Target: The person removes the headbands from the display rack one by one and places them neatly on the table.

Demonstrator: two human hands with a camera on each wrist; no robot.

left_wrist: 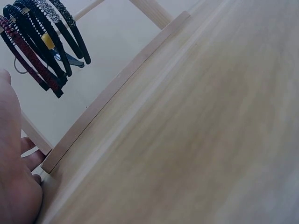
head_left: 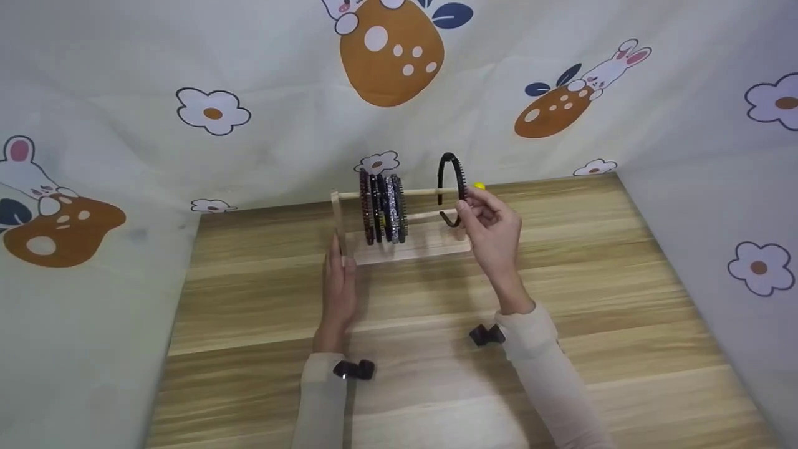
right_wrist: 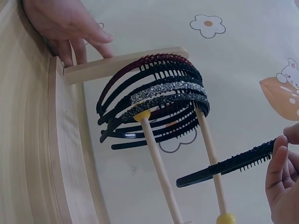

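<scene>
A wooden headband stand [head_left: 411, 251] with two rods stands near the back wall. Several headbands [head_left: 383, 209] hang together toward its left end, dark red, black and glittery silver. My right hand [head_left: 495, 227] pinches a black toothed headband [right_wrist: 224, 163] between thumb and fingers, at the stand's right end. That band circles the upper rod [right_wrist: 210, 149] in the head view, its open ends toward the left. My left hand [head_left: 340, 290] rests its extended fingers against the outer side of the left upright [right_wrist: 117, 64], low by the base [left_wrist: 117, 88].
A yellow bead [right_wrist: 226, 219] caps a rod's end, and another yellow piece [right_wrist: 142, 115] shows by the hanging headbands. The wood-grain table [head_left: 249, 312] meets patterned cloth walls [head_left: 280, 143] at the back and sides. Black wrist cameras [head_left: 354, 369] sit at both cuffs.
</scene>
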